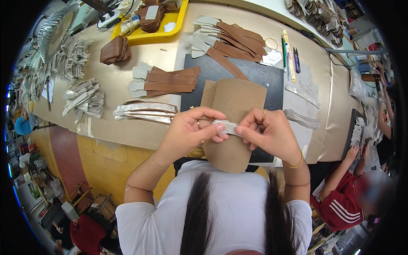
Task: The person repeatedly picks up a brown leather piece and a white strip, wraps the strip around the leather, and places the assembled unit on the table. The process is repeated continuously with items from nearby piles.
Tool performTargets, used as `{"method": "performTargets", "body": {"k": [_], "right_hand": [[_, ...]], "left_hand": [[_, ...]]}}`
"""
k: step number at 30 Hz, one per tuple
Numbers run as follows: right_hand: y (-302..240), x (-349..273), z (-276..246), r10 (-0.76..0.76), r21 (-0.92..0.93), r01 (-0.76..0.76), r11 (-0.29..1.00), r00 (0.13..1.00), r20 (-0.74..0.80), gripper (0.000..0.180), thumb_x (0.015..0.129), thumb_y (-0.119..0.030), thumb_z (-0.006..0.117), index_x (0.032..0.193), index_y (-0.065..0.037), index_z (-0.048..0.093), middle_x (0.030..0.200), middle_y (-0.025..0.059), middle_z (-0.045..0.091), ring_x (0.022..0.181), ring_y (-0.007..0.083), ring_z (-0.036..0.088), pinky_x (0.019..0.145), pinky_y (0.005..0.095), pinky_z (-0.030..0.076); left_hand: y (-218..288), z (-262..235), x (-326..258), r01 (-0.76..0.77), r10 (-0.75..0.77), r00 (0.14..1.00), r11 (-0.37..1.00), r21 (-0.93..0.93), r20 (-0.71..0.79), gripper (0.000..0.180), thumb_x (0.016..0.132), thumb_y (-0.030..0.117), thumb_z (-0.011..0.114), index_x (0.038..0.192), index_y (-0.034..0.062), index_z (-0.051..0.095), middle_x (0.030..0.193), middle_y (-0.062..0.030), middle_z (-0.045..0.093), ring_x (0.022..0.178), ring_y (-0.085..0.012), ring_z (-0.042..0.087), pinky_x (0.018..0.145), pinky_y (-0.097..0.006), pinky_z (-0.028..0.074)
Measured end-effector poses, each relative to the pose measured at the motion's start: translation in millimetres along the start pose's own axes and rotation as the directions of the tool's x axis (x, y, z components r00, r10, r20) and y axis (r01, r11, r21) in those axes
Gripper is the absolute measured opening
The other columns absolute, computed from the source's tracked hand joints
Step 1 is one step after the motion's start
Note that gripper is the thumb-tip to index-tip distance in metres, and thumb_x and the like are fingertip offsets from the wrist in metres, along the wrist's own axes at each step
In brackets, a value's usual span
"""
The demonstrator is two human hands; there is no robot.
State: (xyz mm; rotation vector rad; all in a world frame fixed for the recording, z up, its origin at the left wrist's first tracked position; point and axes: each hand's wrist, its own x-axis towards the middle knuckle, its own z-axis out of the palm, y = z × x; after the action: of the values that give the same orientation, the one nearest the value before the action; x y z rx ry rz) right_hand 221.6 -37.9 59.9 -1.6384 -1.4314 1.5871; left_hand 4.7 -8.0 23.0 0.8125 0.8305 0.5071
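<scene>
Right now both hands are pinched narrow on one thing: the left hand (193,127) grips one end of a short, flat, whitish strip (229,128) between thumb and fingers, and the right hand (272,131) grips its other end. The strip is stretched crosswise over a large brown panel with rounded ends (240,97), which lies partly on a black rectangular mat (267,78) and reaches past the near edge of the tan-covered desk (114,78). Left of the mat lie white-and-brown curved strips (144,111) and, beyond them, a fan of brown strips with pale ends (172,80). To the right rests a bundle of thin grey strips (302,119). Farther out, a yellow plastic tray (183,21) stands at the far left.
</scene>
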Motion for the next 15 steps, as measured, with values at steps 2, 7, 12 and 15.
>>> {"method": "performTargets", "body": {"k": [2,7,12,15], "right_hand": [[-3.5,0.2,-0.4,0.038,0.007,-0.038,0.999,0.999,0.008,0.019,0.082,-0.014,0.072,0.076,0.001,0.061,0.06,0.0031,0.062,0.05,0.0057,0.058,0.046,0.0179,0.046],[-2.4,0.3,0.7,0.044,0.019,-0.044,0.999,0.999,-0.001,0.019,0.082,-0.014,0.072,0.076,0.001,0.061,0.06,0.0034,0.062,0.05,0.0056,0.058,0.046,0.0176,0.046],[-1.8,-0.5,2.1,0.038,0.011,-0.038,0.999,0.999,-0.006,0.019,0.084,-0.017,0.069,0.079,0.001,0.064,0.057,0.004,0.063,0.049,0.0079,0.062,0.047,0.0194,0.047],[-1.2,-1.3,2.1,0.043,0.025,-0.043,0.999,0.999,-0.008,0.019,0.083,-0.017,0.07,0.079,0.001,0.064,0.058,0.0041,0.063,0.05,0.0075,0.062,0.048,0.0195,0.047]], "left_hand": [[0.1,0.6,-0.4,-0.021,0.021,1.0,1.0,-0.007,0.004,0.021,0.087,-0.004,0.061,0.107,-0.0079,0.057,0.092,-0.0165,0.067,0.082,-0.0193,0.069,0.073,-0.026,0.057],[1.0,2.8,-2.5,-0.055,0.055,0.998,0.998,-0.008,-0.001,0.02,0.087,-0.005,0.06,0.107,-0.0086,0.057,0.093,-0.0128,0.064,0.085,-0.02,0.069,0.075,-0.026,0.058],[-2.0,4.6,-3.6,-0.136,0.136,0.991,0.991,0.021,-0.006,0.02,0.087,-0.005,0.059,0.107,-0.0093,0.058,0.093,-0.0098,0.06,0.087,-0.0201,0.068,0.075,-0.026,0.058],[-3.9,4.2,-2.6,-0.166,0.167,0.986,0.985,0.052,-0.005,0.02,0.087,-0.005,0.059,0.106,-0.0094,0.058,0.093,-0.0098,0.06,0.085,-0.02,0.069,0.073,-0.026,0.058]]}}
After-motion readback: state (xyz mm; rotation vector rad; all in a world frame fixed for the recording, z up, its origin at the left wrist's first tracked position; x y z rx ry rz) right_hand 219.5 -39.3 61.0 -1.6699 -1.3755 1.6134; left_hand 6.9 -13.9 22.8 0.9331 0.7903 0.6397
